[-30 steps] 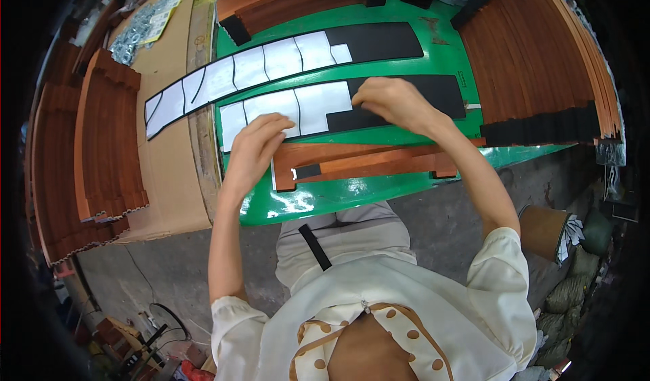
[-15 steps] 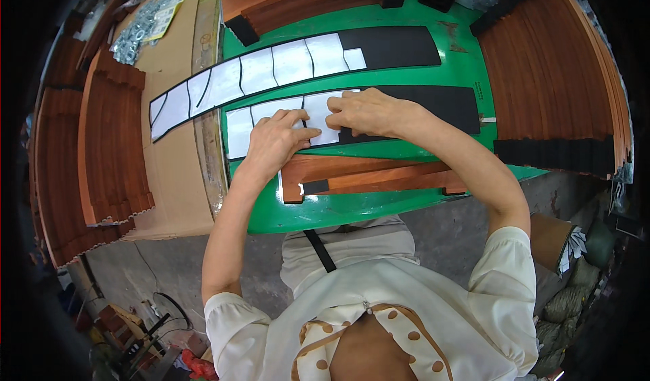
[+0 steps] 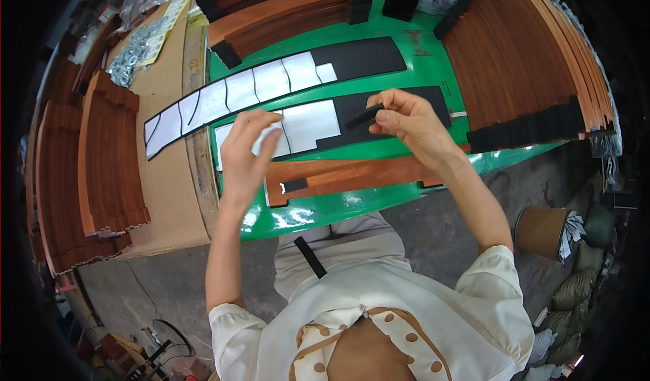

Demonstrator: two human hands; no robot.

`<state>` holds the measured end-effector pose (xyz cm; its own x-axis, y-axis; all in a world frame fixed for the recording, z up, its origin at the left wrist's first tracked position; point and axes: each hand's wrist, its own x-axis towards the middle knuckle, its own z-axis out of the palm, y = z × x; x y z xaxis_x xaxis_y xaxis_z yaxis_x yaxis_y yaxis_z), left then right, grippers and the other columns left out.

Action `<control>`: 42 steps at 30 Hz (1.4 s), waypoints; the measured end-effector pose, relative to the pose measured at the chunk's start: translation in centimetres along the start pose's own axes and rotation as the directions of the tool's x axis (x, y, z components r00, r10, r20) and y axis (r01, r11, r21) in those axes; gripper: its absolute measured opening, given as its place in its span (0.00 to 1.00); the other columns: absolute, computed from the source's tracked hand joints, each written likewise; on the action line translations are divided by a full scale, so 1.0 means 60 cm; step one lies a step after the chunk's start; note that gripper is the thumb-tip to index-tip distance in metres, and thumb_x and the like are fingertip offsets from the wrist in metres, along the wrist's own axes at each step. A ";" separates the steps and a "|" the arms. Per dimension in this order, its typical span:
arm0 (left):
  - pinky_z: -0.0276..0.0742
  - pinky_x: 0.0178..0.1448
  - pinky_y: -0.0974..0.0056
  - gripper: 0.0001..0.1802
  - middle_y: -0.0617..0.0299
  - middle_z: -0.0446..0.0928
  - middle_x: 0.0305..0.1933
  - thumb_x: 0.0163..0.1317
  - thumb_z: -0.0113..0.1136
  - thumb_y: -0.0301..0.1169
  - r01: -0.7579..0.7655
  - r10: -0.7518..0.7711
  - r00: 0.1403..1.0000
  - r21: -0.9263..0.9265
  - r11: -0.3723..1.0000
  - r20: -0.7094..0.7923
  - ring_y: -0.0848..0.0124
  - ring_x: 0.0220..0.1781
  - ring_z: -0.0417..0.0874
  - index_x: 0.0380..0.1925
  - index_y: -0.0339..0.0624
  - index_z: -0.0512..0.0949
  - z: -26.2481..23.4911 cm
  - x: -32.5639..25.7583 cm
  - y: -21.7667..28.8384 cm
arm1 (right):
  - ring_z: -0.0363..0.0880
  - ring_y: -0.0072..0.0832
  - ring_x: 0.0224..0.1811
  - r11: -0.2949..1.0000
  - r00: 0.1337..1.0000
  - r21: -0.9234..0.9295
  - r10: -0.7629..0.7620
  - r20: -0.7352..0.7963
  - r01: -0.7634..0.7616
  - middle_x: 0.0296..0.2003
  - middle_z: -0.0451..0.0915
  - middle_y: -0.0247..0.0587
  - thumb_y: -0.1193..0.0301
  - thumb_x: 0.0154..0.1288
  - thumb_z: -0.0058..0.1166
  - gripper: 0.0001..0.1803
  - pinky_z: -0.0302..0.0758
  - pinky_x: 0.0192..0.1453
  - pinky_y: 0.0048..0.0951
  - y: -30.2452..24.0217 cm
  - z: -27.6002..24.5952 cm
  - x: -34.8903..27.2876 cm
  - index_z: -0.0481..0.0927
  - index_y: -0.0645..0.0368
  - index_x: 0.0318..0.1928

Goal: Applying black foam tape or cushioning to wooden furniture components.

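Note:
My right hand pinches a short black strip between thumb and fingers, just above a long black sheet. White backing paper covers the left part of that sheet, crossed by dark gaps. Over its left end hovers my left hand, open, thumb and fingers apart, with nothing in it. A second, slightly curved black sheet with white backing in sections lies beyond it. Closer to me rests a reddish-brown wooden piece, with a small black patch near its left end.
Stacked wooden slats with black ends stand at the right of the green table. Other slats lie on cardboard at the left, near metal rings. Curved wooden pieces stand at the back. A black strip lies on my trousers.
My right hand has lifted off the near sheet and moved right, now with a black strip in it. A bare black notch shows at the backing's right edge. My left hand has lifted and opened.

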<state>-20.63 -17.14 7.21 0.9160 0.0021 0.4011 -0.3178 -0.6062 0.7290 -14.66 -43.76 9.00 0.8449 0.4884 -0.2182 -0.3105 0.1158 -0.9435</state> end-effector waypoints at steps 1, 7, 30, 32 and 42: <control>0.75 0.48 0.61 0.13 0.53 0.77 0.43 0.51 0.65 0.21 -0.007 0.007 1.000 0.000 1.000 0.001 0.60 0.43 0.80 0.39 0.38 0.80 0.008 -0.008 0.034 | 0.78 0.19 0.40 0.999 1.000 0.043 0.000 -0.011 0.000 0.42 0.76 0.31 0.71 0.63 0.59 0.08 0.78 0.49 0.23 0.010 0.002 -0.017 0.75 0.57 0.40; 0.72 0.37 0.63 0.20 0.57 0.78 0.38 0.39 0.73 0.20 -0.459 0.460 0.885 0.036 0.888 -0.073 0.64 0.35 0.78 0.35 0.37 0.78 0.063 -0.041 0.119 | 0.78 0.20 0.41 0.955 0.999 0.294 0.035 0.035 -0.044 0.39 0.77 0.31 0.69 0.65 0.58 0.10 0.78 0.49 0.24 0.034 0.025 -0.094 0.76 0.59 0.43; 0.73 0.35 0.63 0.16 0.58 0.75 0.30 0.34 0.66 0.16 -0.447 0.529 0.826 -0.345 0.825 0.195 0.63 0.28 0.77 0.27 0.37 0.76 0.237 -0.064 0.185 | 0.77 0.33 0.42 0.374 0.726 -0.872 -0.687 -0.030 0.318 0.39 0.78 0.36 0.73 0.42 0.69 0.19 0.77 0.42 0.28 0.079 -0.098 -0.265 0.83 0.55 0.40; 0.74 0.34 0.63 0.16 0.58 0.75 0.29 0.33 0.66 0.16 -0.433 0.525 0.825 -0.361 0.826 0.211 0.63 0.29 0.77 0.27 0.37 0.76 0.251 -0.064 0.188 | 0.77 0.30 0.40 0.204 0.717 -0.910 -0.685 0.130 0.360 0.37 0.79 0.31 0.74 0.42 0.69 0.18 0.78 0.38 0.28 0.087 -0.110 -0.265 0.83 0.55 0.39; 0.70 0.46 0.62 0.25 0.59 0.76 0.34 0.34 0.75 0.31 -0.437 0.456 0.859 -0.130 0.890 0.233 0.63 0.37 0.78 0.36 0.39 0.78 0.265 -0.025 0.209 | 0.77 0.32 0.40 0.232 0.763 -0.922 -0.639 0.096 0.310 0.37 0.79 0.32 0.74 0.43 0.68 0.17 0.78 0.38 0.30 0.078 -0.162 -0.270 0.83 0.55 0.37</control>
<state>-22.09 -37.43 6.92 0.6990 -0.4598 0.5476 -0.7150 -0.4368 0.5459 -25.60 -59.54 5.69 0.8016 0.3819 0.4600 0.5914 -0.6195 -0.5163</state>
